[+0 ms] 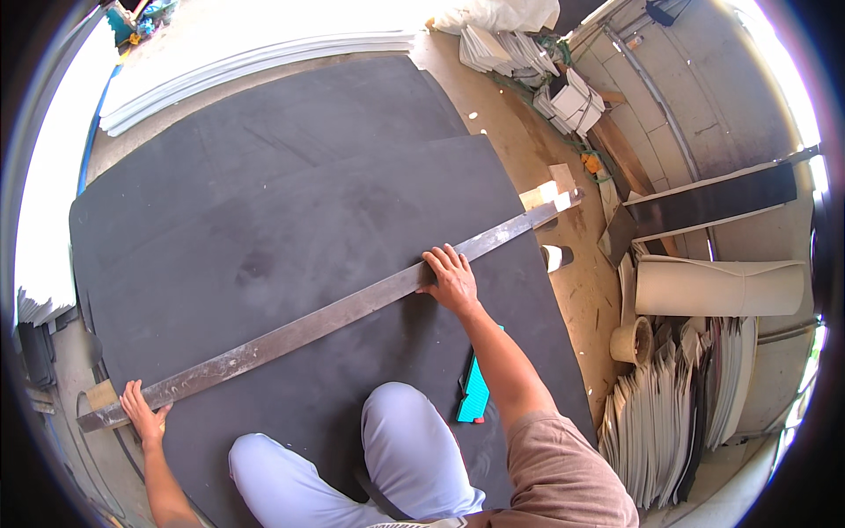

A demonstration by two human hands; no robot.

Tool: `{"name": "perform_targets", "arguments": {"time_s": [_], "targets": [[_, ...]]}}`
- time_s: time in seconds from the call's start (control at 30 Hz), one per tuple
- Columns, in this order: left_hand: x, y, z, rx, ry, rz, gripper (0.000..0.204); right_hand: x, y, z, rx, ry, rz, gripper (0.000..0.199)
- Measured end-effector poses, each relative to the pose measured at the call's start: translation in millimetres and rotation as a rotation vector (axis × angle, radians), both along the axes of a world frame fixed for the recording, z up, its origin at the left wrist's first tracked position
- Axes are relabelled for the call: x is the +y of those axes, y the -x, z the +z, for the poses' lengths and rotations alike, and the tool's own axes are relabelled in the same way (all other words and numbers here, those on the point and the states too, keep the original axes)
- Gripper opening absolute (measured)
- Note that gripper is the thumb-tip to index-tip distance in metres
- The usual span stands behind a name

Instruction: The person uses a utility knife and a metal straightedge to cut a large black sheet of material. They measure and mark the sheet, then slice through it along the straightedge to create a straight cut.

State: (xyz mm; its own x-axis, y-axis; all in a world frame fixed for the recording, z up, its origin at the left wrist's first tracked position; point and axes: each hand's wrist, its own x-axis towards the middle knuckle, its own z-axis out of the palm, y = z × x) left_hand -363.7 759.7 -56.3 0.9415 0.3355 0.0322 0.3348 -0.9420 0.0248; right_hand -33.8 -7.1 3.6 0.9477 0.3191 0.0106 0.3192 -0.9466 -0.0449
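Note:
A long metal straightedge [317, 321] lies diagonally across a large black foam sheet [264, 229], from lower left to upper right. My left hand [143, 414] presses its near end at the sheet's left edge, fingers on the bar. My right hand [451, 277] lies flat on the bar past its middle, fingers spread. I kneel on the sheet, my knee [396, 414] below the bar. A turquoise utility knife [475, 392] rests on the sheet beside my right forearm.
A second black sheet [264, 114] lies under and behind the first. White sheets [255, 57] are stacked at the back. At right are a beige roll [717, 286], a stack of thin sheets [669, 414], a black strip [713, 201] and a small wood block [550, 187].

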Motion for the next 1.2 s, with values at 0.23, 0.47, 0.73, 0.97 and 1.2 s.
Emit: {"name": "perform_targets", "arguments": {"time_s": [0.23,0.47,0.73,0.97,1.2], "targets": [[-1.8,-3.5,2.8,0.029,0.018,0.013,0.112,-1.6,-7.1,4.4,0.017,-0.002,0.042,0.085],[0.9,-1.1,-3.9,0.005,0.011,0.018,0.112,1.6,-15.7,12.6,0.092,0.024,0.043,0.085],[13.1,5.2,-13.9,-0.016,-0.058,-0.026,0.121,-2.4,-24.7,11.8,0.109,0.008,0.085,0.087],[23.2,14.6,-22.6,-0.002,-0.099,-0.042,0.129,-6.6,-29.7,8.9,0.072,-0.032,0.139,0.085],[19.3,15.4,-20.9,0.022,-0.1,-0.016,0.132,-9.7,-32.2,6.9,0.056,-0.027,0.163,0.083]]}}
